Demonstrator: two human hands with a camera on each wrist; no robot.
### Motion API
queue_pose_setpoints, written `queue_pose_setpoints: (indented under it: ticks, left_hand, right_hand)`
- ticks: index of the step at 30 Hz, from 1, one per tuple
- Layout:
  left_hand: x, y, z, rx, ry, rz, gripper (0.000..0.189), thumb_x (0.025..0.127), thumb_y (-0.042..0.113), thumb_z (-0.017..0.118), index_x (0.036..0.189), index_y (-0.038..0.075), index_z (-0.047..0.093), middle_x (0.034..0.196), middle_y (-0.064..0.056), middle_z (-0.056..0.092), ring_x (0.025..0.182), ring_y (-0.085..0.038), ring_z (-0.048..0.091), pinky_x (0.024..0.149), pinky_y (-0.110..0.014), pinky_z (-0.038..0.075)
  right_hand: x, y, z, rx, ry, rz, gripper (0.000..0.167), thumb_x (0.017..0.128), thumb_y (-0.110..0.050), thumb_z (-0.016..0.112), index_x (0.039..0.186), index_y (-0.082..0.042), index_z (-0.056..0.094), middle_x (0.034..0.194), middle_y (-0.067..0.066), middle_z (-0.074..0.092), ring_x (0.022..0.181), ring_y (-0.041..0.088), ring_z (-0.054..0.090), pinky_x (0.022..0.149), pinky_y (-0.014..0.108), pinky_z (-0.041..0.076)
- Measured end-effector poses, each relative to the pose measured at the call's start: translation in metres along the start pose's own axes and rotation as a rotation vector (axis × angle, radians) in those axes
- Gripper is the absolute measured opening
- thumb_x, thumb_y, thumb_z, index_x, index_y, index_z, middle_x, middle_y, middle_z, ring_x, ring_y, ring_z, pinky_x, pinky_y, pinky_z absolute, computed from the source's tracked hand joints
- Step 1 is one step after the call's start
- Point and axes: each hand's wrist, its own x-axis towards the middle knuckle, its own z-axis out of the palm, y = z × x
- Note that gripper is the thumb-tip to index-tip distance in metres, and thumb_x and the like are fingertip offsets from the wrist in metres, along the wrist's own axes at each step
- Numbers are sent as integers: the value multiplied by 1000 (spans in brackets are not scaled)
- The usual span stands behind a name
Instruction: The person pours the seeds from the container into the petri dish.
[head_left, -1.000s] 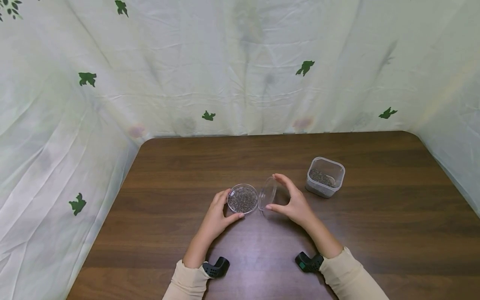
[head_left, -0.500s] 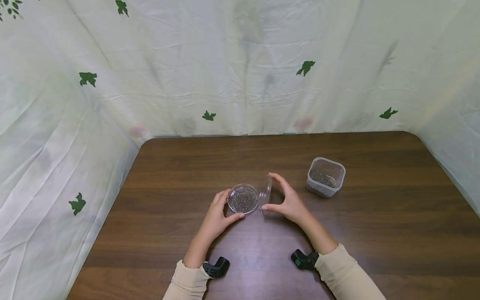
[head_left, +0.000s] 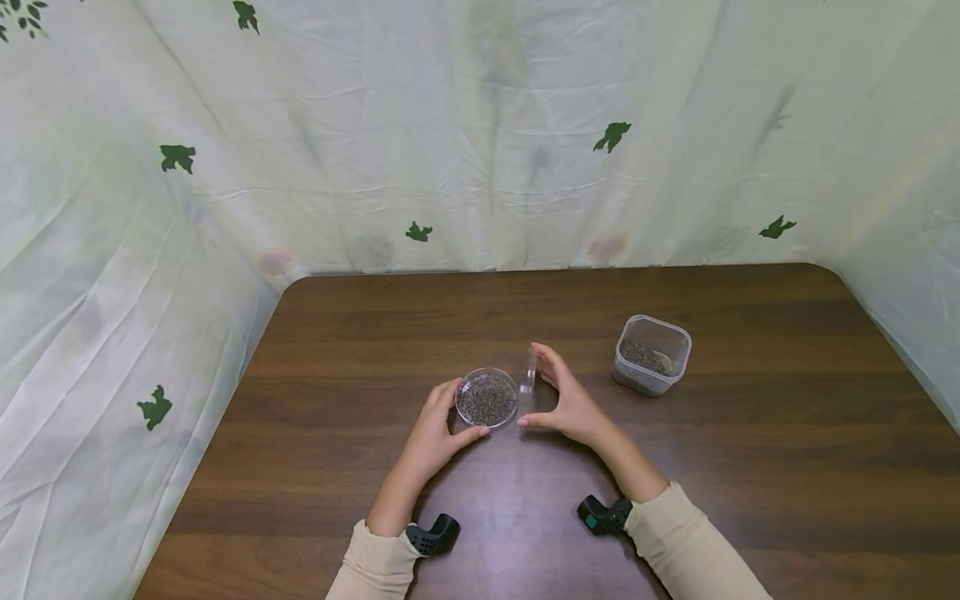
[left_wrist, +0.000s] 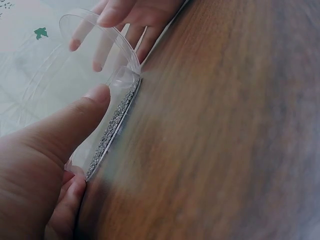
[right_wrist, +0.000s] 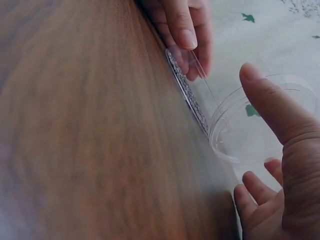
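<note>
A round clear petri dish [head_left: 487, 398] filled with small dark grey grains lies flat on the table. My left hand [head_left: 437, 429] holds it from the left, thumb at its near rim and fingers at the far left side. To its right, my right hand [head_left: 573, 404] grips the clear petri dish lid [head_left: 528, 383] between thumb and fingertips. The lid stands on edge, almost upright, beside the dish's right rim. In the left wrist view, the layer of grains [left_wrist: 117, 120] shows through the dish wall. The lid's curved rim [right_wrist: 216, 134] is close to the dish in the right wrist view.
A clear square plastic tub [head_left: 651, 354] with more dark grains in it stands farther back on the right. The brown wooden table [head_left: 360, 325] ends at a pale curtain [head_left: 480, 125] with green leaf shapes. Black devices [head_left: 433, 534] sit on both wrists.
My right hand has moved slightly left, and the lid has swung from a leaning angle to nearly upright, seen edge-on. The left hand and the dish have stayed in place.
</note>
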Motion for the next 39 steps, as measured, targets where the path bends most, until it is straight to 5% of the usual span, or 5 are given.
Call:
queue_pose_setpoints:
  ticks: [9,24,30,39]
  left_hand:
    - [0,1,-1,11,-8,-8,82,69,32,77,131,-4,38,126,-20,42,114,-32,43,94,-45,35]
    - [0,1,-1,5,-11,0,81,69,31,77,132,-4,38,126,-20,41,112,-31,44,93,-45,36]
    - [0,1,-1,11,-13,3,82,69,32,77,132,-4,38,127,-20,41,112,-31,44,93,-44,36]
    - [0,1,-1,-4,-7,9,81,70,31,77,131,-4,38,126,-20,42,112,-31,44,93,-44,36]
  right_hand:
    - [4,33,5,-29,-9,14,105,59,-12,84,142,-6,19,143,16,23,123,26,36,101,39,27]
    - [7,34,13,-22,-22,16,102,61,-15,84,141,-4,22,142,10,23,116,28,43,97,38,34]
    - [9,23,16,-43,-33,43,96,61,-11,83,139,-5,27,140,13,27,116,31,41,95,40,36]
    - [10,-11,16,-54,-61,42,85,62,-2,81,131,11,33,129,28,35,114,42,40,93,49,35]
